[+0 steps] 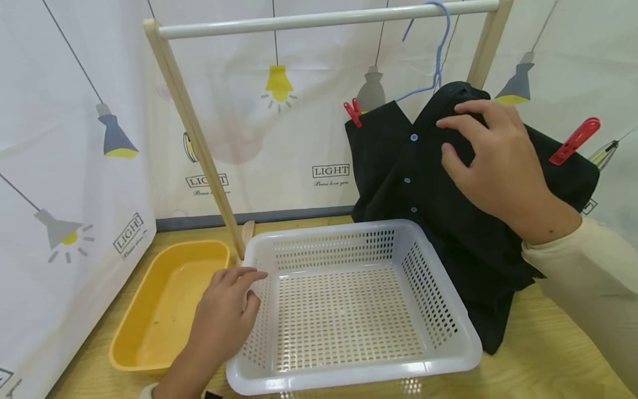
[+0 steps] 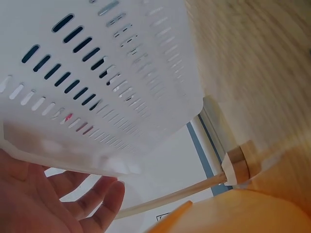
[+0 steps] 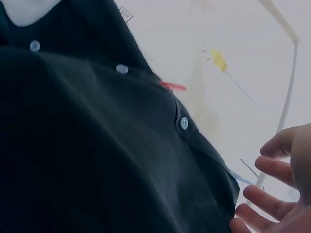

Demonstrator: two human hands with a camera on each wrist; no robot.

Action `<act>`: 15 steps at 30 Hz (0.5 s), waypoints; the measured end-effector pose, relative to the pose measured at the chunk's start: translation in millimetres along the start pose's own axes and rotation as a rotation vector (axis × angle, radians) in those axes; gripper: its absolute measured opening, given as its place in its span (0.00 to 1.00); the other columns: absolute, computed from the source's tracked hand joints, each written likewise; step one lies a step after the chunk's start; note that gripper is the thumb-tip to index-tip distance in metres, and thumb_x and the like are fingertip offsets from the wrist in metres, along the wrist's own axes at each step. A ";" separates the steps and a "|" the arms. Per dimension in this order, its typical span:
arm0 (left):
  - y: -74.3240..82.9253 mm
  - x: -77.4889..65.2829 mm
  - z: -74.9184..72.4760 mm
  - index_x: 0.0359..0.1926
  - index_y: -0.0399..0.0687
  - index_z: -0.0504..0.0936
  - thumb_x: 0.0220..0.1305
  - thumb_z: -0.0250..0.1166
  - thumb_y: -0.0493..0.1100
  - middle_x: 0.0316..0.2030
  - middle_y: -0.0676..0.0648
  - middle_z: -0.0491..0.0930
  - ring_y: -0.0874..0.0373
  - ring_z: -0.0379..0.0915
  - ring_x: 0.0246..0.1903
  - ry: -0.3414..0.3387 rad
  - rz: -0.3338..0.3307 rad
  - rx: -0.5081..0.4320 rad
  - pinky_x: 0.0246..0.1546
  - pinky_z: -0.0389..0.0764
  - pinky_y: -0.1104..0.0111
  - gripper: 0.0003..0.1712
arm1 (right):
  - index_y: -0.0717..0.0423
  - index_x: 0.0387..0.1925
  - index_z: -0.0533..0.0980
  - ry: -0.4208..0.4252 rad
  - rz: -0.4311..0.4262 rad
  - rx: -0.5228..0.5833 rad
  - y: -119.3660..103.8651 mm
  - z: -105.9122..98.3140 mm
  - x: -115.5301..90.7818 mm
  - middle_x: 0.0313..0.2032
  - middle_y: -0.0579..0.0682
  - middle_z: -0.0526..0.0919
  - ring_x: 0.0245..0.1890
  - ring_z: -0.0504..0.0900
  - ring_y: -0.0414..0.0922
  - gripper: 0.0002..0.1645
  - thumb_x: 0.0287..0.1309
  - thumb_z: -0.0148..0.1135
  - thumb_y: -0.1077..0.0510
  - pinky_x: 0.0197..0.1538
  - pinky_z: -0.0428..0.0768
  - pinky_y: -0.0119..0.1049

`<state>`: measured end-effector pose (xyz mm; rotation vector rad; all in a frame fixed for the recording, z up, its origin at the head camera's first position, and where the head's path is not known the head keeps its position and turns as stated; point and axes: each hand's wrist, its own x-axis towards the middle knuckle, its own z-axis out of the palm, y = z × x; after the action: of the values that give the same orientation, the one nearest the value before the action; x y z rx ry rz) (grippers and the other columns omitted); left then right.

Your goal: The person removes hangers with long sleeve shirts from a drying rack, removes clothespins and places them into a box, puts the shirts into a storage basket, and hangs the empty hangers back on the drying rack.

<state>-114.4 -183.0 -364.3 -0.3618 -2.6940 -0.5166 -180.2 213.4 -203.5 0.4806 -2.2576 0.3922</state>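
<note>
A black shirt (image 1: 423, 177) with light buttons hangs on a blue hanger (image 1: 439, 55). A red clothespin (image 1: 353, 113) grips its left shoulder, and another red clothespin (image 1: 575, 142) is on the right one. In front of the shirt's collar is my right hand (image 1: 503, 160), fingers loosely bent and holding nothing; whether it touches the cloth I cannot tell. My left hand (image 1: 224, 310) is at the left rim of the white perforated basket (image 1: 349, 379), its fingers loosely extended over the edge. The left wrist view has this hand (image 2: 73, 199) close against the basket's rim.
A wooden rack (image 1: 196, 133) with a white top bar (image 1: 299, 22) stands behind the basket and carries the hanger. To the left lies a yellow tray (image 1: 164, 310). The shirt's hem drapes down beside the basket onto the wood-grain table (image 1: 563, 354). A lamp-printed cloth (image 1: 239, 188) forms the backdrop.
</note>
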 end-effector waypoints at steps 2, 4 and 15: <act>1.2 0.1 2.5 0.50 0.55 0.86 0.64 0.58 0.37 0.52 0.52 0.82 0.50 0.73 0.52 -0.003 -0.014 -0.009 0.48 0.80 0.51 0.18 | 0.65 0.53 0.80 0.024 -0.017 -0.020 2.8 -1.2 7.1 0.59 0.68 0.75 0.62 0.69 0.66 0.19 0.60 0.62 0.65 0.68 0.66 0.62; 2.4 0.9 5.1 0.50 0.55 0.86 0.65 0.57 0.37 0.52 0.53 0.83 0.50 0.73 0.53 -0.004 -0.024 -0.018 0.48 0.80 0.51 0.17 | 0.66 0.53 0.80 0.041 -0.028 -0.045 7.0 -1.7 12.9 0.58 0.69 0.75 0.61 0.70 0.66 0.19 0.61 0.61 0.64 0.66 0.67 0.62; 10.9 6.2 12.3 0.48 0.55 0.86 0.69 0.53 0.39 0.50 0.53 0.82 0.49 0.71 0.56 -0.039 0.000 -0.015 0.52 0.80 0.51 0.16 | 0.60 0.66 0.71 0.041 0.114 -0.239 39.7 -8.1 13.6 0.52 0.73 0.77 0.42 0.78 0.72 0.26 0.68 0.49 0.60 0.44 0.76 0.69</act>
<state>-120.4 -167.2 -369.1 -0.3801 -2.7288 -0.5348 -201.7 248.8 -193.1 0.2189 -2.2610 0.1835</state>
